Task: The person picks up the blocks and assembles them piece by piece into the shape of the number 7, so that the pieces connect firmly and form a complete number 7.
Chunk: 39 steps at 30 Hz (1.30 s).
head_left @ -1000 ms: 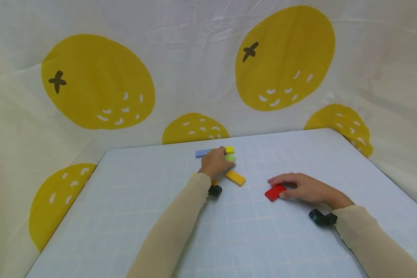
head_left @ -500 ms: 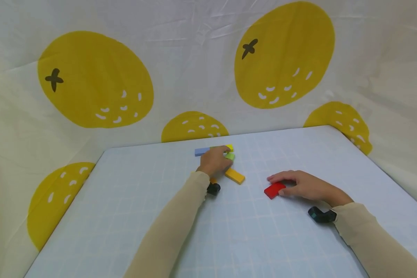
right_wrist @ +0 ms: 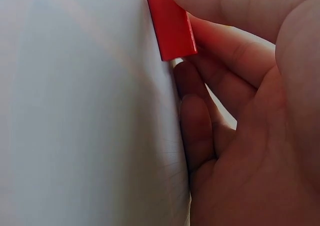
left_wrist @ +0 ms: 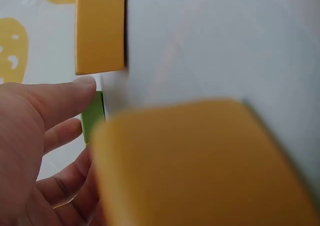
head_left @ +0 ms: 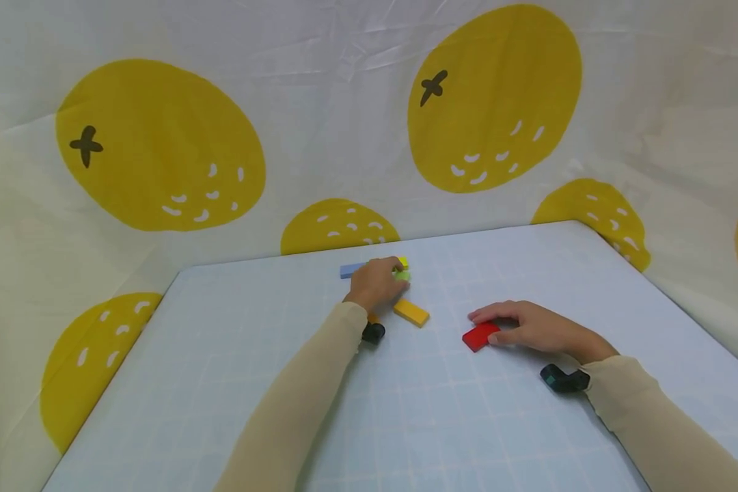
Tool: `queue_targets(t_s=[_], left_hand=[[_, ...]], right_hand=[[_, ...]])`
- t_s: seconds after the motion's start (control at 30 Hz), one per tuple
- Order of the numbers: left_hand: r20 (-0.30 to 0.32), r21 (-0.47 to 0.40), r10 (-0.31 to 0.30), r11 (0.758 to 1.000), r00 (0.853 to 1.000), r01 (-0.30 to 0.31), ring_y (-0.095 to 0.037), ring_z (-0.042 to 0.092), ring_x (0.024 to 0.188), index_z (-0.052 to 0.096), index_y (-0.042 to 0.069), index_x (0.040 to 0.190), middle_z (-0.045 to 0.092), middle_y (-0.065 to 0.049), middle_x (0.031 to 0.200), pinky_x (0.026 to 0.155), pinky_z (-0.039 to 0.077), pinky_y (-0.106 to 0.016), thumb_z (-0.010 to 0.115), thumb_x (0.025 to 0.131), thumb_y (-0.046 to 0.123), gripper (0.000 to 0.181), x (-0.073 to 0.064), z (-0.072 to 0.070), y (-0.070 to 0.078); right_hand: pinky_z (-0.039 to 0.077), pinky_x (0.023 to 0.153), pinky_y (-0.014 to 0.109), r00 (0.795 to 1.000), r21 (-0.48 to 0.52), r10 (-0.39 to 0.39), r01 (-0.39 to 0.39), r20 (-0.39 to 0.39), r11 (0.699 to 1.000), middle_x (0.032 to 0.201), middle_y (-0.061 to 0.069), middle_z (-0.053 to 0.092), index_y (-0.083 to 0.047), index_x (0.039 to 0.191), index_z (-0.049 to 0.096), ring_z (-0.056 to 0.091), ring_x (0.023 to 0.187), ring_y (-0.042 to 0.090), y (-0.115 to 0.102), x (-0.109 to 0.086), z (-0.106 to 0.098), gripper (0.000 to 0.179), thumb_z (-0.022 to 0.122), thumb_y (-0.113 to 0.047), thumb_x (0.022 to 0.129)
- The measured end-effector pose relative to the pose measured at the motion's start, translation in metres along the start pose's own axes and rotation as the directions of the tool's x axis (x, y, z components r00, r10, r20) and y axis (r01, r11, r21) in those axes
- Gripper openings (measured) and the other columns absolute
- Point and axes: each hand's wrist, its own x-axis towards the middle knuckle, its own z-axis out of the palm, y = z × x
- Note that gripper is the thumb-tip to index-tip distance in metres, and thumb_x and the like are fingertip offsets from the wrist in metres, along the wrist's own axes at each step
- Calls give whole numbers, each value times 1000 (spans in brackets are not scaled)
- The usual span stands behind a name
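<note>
My left hand (head_left: 375, 283) reaches to the far part of the table, thumb and fingers bent around a small green block (head_left: 402, 276). In the left wrist view the thumb lies along one side of that green block (left_wrist: 92, 117), with fingers on the other. Partly covered by this hand are a blue block (head_left: 351, 270) and a yellow block (head_left: 404, 262). An orange block (head_left: 411, 313) lies just in front of the thumb. On the right, my right hand (head_left: 538, 331) holds a flat red block (head_left: 480, 337) at the table surface between thumb and fingers.
Another orange block (left_wrist: 205, 161) sits close under the left wrist, mostly hidden in the head view. A pale gridded cloth covers the table (head_left: 418, 424). Behind it hangs a white curtain (head_left: 338, 137) with yellow fruit prints. Dark cameras (head_left: 564, 380) are strapped to both wrists.
The head view has shifted a little. My left thumb and fingers have drawn slightly closer around the green block. The right hand and the red block stay in place.
</note>
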Motion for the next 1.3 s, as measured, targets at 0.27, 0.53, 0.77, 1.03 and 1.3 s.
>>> queue_targets(t_s=[0.27, 0.53, 0.77, 1.03, 1.3], left_hand=[[-9, 13, 31, 999, 999, -30, -20, 61, 100, 64, 25, 129, 67, -1, 122, 80, 50, -38, 71, 92, 43, 41, 7, 1, 0], [-13, 79, 54, 996, 998, -52, -20, 62, 87, 63, 23, 131, 68, -3, 117, 67, 50, -33, 70, 92, 44, 44, 9, 0, 0], [-12, 89, 47, 995, 999, -46, -21, 61, 86, 63, 24, 132, 68, -3, 116, 69, 50, -35, 69, 92, 46, 46, 10, 5, -1], [-24, 93, 53, 994, 998, -50, -21, 60, 85, 63, 23, 129, 68, -3, 113, 70, 50, -36, 70, 92, 45, 44, 8, 5, -2], [-40, 71, 62, 996, 997, -59, -23, 61, 86, 63, 22, 130, 68, -4, 114, 75, 50, -38, 71, 92, 44, 45, 11, 5, 0]], right_hand=[[42, 101, 54, 1000, -14, -2, 2, -1, 1000, 139, -6, 56, -38, 131, 65, 46, 131, 28, -1, -1, -1, 40, 72, -38, 91], [42, 101, 55, 1000, -29, -3, 3, 3, 1000, 139, -8, 56, -41, 131, 64, 45, 130, 27, 0, 2, -1, 41, 72, -41, 91], [41, 102, 57, 1000, 12, 7, -7, 7, 1000, 139, -7, 56, -41, 130, 64, 44, 131, 28, 1, 0, 3, 39, 72, -38, 92], [39, 103, 59, 1000, 10, -6, 6, 5, 1000, 140, -4, 56, -35, 132, 64, 44, 133, 30, -4, -1, 2, 41, 71, -36, 92], [40, 103, 59, 1000, -8, 1, -1, 2, 1000, 140, -3, 56, -34, 132, 65, 44, 133, 31, -4, -2, -1, 40, 71, -35, 93]])
